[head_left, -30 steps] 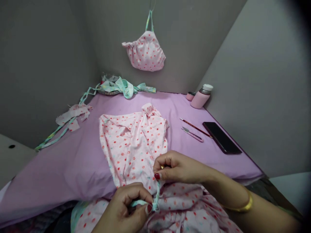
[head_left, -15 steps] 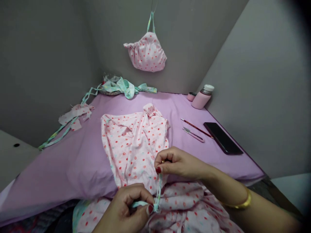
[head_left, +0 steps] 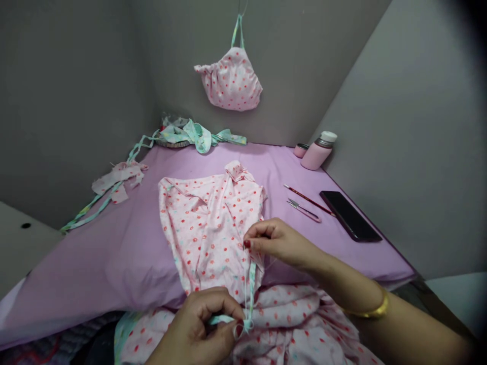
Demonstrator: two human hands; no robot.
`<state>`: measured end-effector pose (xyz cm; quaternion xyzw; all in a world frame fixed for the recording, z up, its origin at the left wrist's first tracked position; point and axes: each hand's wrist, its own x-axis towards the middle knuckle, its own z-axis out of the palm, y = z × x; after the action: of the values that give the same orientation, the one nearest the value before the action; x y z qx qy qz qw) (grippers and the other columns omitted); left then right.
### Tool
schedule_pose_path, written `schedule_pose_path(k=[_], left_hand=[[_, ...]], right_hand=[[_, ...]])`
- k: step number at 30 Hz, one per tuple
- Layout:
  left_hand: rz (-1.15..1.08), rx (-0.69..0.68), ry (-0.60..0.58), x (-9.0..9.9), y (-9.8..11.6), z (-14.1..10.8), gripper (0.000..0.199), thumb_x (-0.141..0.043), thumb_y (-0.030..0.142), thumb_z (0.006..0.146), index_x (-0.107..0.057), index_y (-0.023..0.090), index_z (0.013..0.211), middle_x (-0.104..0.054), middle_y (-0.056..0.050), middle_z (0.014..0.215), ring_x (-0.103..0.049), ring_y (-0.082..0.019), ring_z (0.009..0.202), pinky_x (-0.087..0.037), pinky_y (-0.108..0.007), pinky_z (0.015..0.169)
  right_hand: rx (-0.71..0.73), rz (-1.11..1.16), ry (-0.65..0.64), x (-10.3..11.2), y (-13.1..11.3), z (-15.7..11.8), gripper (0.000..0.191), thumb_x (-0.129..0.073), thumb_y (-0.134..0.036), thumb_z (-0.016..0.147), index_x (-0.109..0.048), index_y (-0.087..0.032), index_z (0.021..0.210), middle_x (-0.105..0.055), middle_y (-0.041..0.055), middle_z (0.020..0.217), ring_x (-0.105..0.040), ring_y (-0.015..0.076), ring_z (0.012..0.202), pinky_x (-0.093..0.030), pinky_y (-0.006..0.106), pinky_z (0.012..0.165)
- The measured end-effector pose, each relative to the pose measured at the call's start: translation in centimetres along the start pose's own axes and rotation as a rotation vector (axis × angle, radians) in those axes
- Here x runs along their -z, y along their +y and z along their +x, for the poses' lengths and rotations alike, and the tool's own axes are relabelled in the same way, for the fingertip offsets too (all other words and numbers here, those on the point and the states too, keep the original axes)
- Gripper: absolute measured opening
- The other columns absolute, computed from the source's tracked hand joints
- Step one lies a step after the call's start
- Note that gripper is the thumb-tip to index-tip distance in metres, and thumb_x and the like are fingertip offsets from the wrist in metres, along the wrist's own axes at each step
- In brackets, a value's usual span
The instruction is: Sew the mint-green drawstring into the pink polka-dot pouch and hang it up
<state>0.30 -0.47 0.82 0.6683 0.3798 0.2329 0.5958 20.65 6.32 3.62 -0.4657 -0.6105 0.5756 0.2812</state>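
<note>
Low in the view, my left hand (head_left: 205,324) is closed, pinching a narrow mint-green fabric strap (head_left: 222,319) beside a small knotted or looped spot. Above and to its right, my right hand (head_left: 279,243) is closed in a pinch on a pale thread (head_left: 245,279). Taut, the thread runs down from those fingertips to the strap by my left thumb. Whether a needle is between the right fingers is too small to see. Pink fabric with red dots (head_left: 213,238) lies under and behind the hands, and more dotted fabric (head_left: 289,309) is bunched at the lap.
To the right lie thread snips (head_left: 303,210), a red pencil (head_left: 308,198) and a black phone (head_left: 350,215). A pink bottle (head_left: 316,154) stands behind them. Green strips (head_left: 198,136) and fabric scraps (head_left: 122,177) lie at the back left. A dotted pouch-shaped piece (head_left: 234,81) hangs on the wall.
My right hand has risen a little, drawing out a longer, straight stretch of thread above the strap. My left hand keeps its pinch in nearly the same place.
</note>
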Motion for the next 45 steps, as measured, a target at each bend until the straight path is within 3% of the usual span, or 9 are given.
schedule_pose_path(k=[8, 11, 21, 33, 45], left_hand=[[0.045, -0.018, 0.017, -0.2, 0.2, -0.2, 0.013, -0.050, 0.013, 0.070, -0.062, 0.017, 0.067, -0.056, 0.002, 0.062, -0.049, -0.011, 0.060, -0.037, -0.020, 0.057], [0.060, -0.015, 0.022, -0.2, 0.2, -0.2, 0.016, -0.049, 0.011, 0.068, -0.064, 0.017, 0.068, -0.058, 0.002, 0.062, -0.050, -0.011, 0.059, -0.036, -0.019, 0.056], [0.087, -0.023, -0.007, -0.2, 1.0, 0.1, 0.016, -0.049, 0.014, 0.067, -0.065, 0.016, 0.066, -0.058, 0.000, 0.061, -0.050, -0.011, 0.057, -0.038, -0.019, 0.054], [0.106, -0.011, -0.051, -0.1, 0.7, 0.1, 0.020, -0.050, 0.010, 0.066, -0.067, 0.017, 0.070, -0.062, 0.000, 0.064, -0.052, -0.010, 0.057, -0.038, -0.018, 0.053], [0.125, -0.016, -0.083, 0.0, 0.2, 0.0, 0.024, -0.051, 0.004, 0.065, -0.069, 0.017, 0.072, -0.065, 0.000, 0.067, -0.056, -0.010, 0.060, -0.040, -0.016, 0.055]], right_hand=[[0.090, -0.486, 0.469, 4.9, 1.2, 1.4, 0.021, -0.053, -0.031, 0.076, -0.062, -0.013, 0.071, -0.057, 0.0007, 0.064, -0.048, 0.0116, 0.058, -0.036, 0.022, 0.056], [0.070, -0.667, 0.580, 6.5, 1.4, 1.4, 0.022, -0.051, -0.031, 0.076, -0.063, -0.014, 0.071, -0.055, 0.0005, 0.061, -0.045, 0.0114, 0.055, -0.033, 0.022, 0.053], [0.021, -0.874, 0.841, 10.3, 2.4, 2.6, 0.021, -0.051, -0.030, 0.075, -0.065, -0.016, 0.070, -0.054, 0.0014, 0.054, -0.042, 0.0124, 0.050, -0.026, 0.024, 0.050], [-0.054, -1.042, 1.010, 14.0, 2.6, 4.7, 0.019, -0.054, -0.029, 0.076, -0.069, -0.018, 0.074, -0.061, 0.0036, 0.056, -0.050, 0.0160, 0.053, -0.026, 0.026, 0.050], [-0.095, -1.114, 1.061, 16.1, 3.1, 5.8, 0.019, -0.055, -0.028, 0.076, -0.071, -0.019, 0.081, -0.065, 0.0080, 0.068, -0.053, 0.0210, 0.064, -0.026, 0.028, 0.051]])
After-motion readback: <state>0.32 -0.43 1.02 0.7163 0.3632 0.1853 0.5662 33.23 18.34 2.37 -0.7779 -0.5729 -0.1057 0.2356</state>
